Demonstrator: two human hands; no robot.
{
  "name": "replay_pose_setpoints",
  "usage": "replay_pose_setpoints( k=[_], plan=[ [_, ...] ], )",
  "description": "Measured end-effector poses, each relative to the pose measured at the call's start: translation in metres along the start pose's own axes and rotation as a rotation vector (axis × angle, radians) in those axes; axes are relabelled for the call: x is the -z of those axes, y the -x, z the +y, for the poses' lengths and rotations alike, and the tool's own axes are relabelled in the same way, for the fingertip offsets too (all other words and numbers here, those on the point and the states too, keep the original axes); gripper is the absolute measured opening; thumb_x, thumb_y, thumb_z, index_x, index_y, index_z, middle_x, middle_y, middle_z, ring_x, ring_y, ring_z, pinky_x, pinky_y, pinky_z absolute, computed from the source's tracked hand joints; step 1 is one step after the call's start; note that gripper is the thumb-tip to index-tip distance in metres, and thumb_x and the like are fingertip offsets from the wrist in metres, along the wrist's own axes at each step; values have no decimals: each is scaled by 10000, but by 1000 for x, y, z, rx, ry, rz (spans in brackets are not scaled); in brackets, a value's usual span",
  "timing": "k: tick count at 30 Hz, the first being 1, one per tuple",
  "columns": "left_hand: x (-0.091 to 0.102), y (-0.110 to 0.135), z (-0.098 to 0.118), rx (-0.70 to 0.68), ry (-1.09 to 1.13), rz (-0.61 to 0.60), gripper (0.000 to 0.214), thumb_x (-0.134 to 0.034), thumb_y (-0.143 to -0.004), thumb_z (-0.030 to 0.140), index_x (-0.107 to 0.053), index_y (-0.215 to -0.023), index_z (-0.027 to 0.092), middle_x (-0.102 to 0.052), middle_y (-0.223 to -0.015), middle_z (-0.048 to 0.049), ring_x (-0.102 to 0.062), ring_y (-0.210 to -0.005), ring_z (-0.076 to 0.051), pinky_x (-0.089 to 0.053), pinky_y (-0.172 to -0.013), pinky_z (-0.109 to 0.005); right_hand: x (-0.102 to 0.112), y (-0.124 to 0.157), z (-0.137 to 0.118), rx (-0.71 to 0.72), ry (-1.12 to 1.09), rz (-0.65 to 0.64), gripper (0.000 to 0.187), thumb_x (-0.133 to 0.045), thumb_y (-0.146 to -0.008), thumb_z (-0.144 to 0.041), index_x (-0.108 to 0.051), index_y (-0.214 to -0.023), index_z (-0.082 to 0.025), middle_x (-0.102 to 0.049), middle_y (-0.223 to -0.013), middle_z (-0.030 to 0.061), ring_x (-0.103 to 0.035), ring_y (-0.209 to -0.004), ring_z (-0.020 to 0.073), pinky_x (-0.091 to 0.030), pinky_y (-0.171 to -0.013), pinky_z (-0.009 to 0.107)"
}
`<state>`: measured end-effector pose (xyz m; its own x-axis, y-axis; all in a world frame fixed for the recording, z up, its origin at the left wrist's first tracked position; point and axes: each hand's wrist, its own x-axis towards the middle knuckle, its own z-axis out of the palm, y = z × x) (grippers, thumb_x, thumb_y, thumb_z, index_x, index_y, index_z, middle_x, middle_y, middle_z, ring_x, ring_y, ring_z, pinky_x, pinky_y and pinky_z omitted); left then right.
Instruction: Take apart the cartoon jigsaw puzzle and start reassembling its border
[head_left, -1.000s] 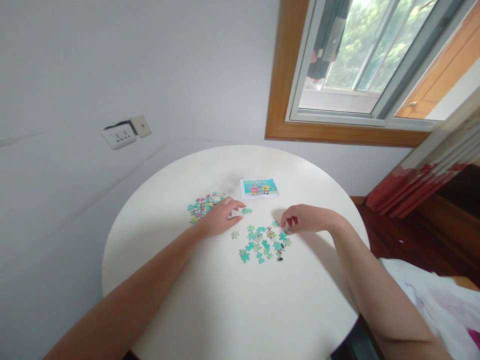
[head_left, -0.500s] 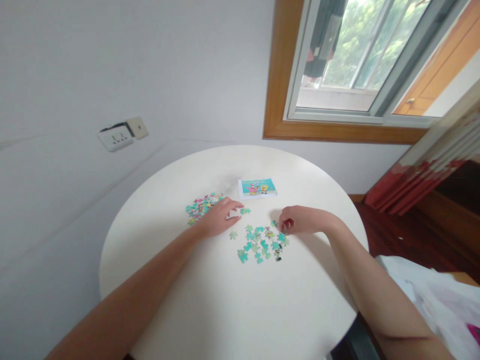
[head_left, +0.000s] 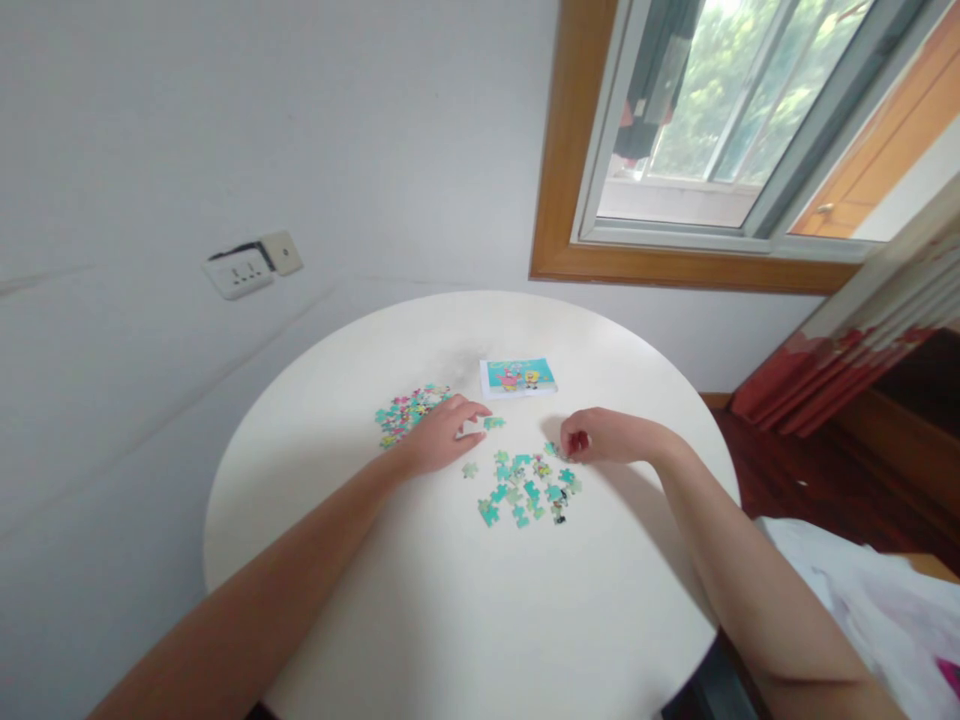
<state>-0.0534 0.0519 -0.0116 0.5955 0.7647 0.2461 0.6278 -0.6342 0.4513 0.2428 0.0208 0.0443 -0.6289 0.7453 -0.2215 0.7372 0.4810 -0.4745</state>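
Here: small green-and-teal puzzle section [head_left: 494,423], on the white table [head_left: 465,630], at the left hand's fingertips.
Section: seemingly more than one piece joined; long axis runs roughly left to right, one end towards the left hand [head_left: 439,437], the other towards the right hand's side; no end reads as a front. Left hand: the nearer, just left of it, thumb and forefinger parted widely; contact with the section cannot be told. Right hand [head_left: 609,436]: well apart, to the right, fingers curled narrow at the upper right edge of the loose pieces [head_left: 532,490]; whether it grips one, I cannot tell. Mixed heap [head_left: 405,408]: left of and partly behind the left hand. Cartoon picture box [head_left: 519,377]: flat, beyond the section.
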Motion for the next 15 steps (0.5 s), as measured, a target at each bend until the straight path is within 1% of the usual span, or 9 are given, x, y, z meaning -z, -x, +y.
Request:
replay_pose_setpoints(
  k=[4, 9, 12, 15],
  plan=[
    [1, 1, 1, -4, 1, 3, 313, -512, -874, 336, -578, -1145, 193, -551, -1025, -77, -564, -931, -197, -436, -881, -337, 0, -1, -1, -1, -33, 16, 163, -561, -729, -147, -679, -840, -165, -667, -792, 28, -582, -696, 136, -423, -642, 236],
    [0, 1, 0, -12, 1, 6, 306, -511, -879, 329, -571, -1149, 197, -550, -1026, -73, -565, -940, -196, -436, -883, -332, 0, -4, 6, -14, -150, 56, 201, -571, -734, -171, -685, -900, -166, -658, -786, 22, -578, -703, 134, -432, -642, 230],
    [-1, 1, 0, -7, 1, 2, 305, -518, -875, 327, -568, -1148, 201, -550, -1025, -70, -567, -943, -197, -438, -880, -332, 1, -4, 12, -29, -223, 58, 199, -580, -731, -190, -697, -891, -163, -669, -791, 26, -585, -713, 138, -439, -663, 236],
    [-1, 0, 0, -4, 11, 2, 304, -529, -870, 321, -572, -1145, 201, -550, -1028, -71, -565, -950, -196, -440, -870, -322, 3, -3, 18, -35, -250, 71, 200, -567, -737, -207, -708, -874, -167, -682, -790, 27, -592, -719, 147, -444, -678, 244]
  ],
)
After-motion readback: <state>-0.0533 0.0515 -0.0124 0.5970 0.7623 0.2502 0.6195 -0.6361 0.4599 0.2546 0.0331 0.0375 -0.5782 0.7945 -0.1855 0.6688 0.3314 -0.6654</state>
